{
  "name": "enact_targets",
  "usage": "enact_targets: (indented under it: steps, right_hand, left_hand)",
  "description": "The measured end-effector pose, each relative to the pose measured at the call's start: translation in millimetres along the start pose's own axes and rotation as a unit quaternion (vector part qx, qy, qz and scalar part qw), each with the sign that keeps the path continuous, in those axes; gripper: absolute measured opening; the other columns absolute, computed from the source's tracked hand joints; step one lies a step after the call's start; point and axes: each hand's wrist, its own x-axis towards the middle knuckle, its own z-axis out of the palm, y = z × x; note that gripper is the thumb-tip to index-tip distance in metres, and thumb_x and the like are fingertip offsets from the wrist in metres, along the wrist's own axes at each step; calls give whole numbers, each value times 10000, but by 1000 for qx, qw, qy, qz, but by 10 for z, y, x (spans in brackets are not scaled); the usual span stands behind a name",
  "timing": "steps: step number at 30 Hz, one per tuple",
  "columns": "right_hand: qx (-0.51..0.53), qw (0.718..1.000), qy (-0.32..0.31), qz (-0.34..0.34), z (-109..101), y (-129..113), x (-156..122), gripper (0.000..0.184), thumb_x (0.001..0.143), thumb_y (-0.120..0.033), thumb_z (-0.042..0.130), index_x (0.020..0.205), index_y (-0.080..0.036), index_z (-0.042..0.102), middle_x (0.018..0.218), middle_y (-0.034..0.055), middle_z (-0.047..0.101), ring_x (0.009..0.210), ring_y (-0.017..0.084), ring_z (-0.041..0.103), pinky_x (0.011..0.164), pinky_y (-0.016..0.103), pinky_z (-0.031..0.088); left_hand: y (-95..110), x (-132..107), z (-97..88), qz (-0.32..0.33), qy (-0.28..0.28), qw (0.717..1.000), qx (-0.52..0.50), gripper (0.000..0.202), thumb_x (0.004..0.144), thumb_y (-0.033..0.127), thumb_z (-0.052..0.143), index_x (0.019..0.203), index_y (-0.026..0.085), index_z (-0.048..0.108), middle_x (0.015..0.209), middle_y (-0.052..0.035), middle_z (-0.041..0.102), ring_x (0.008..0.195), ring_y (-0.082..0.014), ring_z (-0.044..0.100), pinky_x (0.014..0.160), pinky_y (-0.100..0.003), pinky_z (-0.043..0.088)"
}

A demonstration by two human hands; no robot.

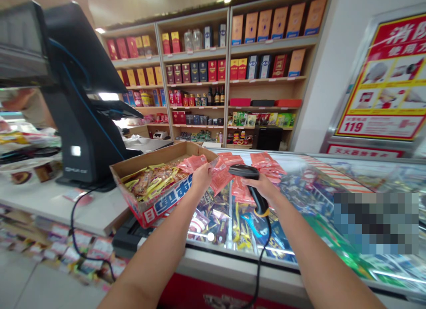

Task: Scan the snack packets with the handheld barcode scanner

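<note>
My left hand [200, 177] is closed on a pink snack packet [220, 172], held up over the glass lid of a chest freezer [299, 198]. My right hand [261, 187] grips a black handheld barcode scanner [245, 172], its head pointing left at the packet. The scanner's black cable [262, 256] hangs down over the freezer's front edge. More pink packets [266, 163] lie spread on the glass behind the scanner. An open cardboard box [146, 207] full of yellow and pink snack packets sits just left of my left hand.
A black checkout terminal [80, 100] stands on the white counter [96, 211] at left, with a cable trailing down. Shelves of boxed goods and bottles [213, 74] fill the back wall. A red and yellow poster [389, 83] hangs at right. A person's arm shows at far left.
</note>
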Motion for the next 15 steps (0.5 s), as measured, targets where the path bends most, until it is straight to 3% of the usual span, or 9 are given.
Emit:
enact_targets:
  steps: [8, 11, 15]
  right_hand:
    - [48, 999, 14, 0, 50, -43, -21, 241, 576, -335, 722, 710, -161, 623, 429, -22, 564, 361, 130, 511, 388, 244, 376]
    - [72, 997, 18, 10, 84, -79, 58, 231, 579, -337, 719, 679, -161, 607, 435, -16, 563, 358, 132, 515, 366, 239, 371]
    - [88, 996, 7, 9, 202, -290, 232, 181, 625, -316, 695, 648, -171, 590, 430, -7, 558, 365, 143, 533, 364, 243, 399]
  left_hand:
    - [48, -16, -62, -13, -9, 1000, 6, 271, 881, 155, 410, 888, 183, 680, 900, -70, 717, 881, -184, 647, 784, -256, 443]
    - [97, 87, -204, -42, 16, 999, 19, 278, 885, 184, 409, 914, 179, 686, 923, -89, 715, 920, -204, 642, 793, -270, 447]
    - [97, 423, -503, -88, 30, 995, 47, 280, 880, 203, 418, 952, 184, 687, 986, -120, 707, 947, -238, 642, 786, -303, 458]
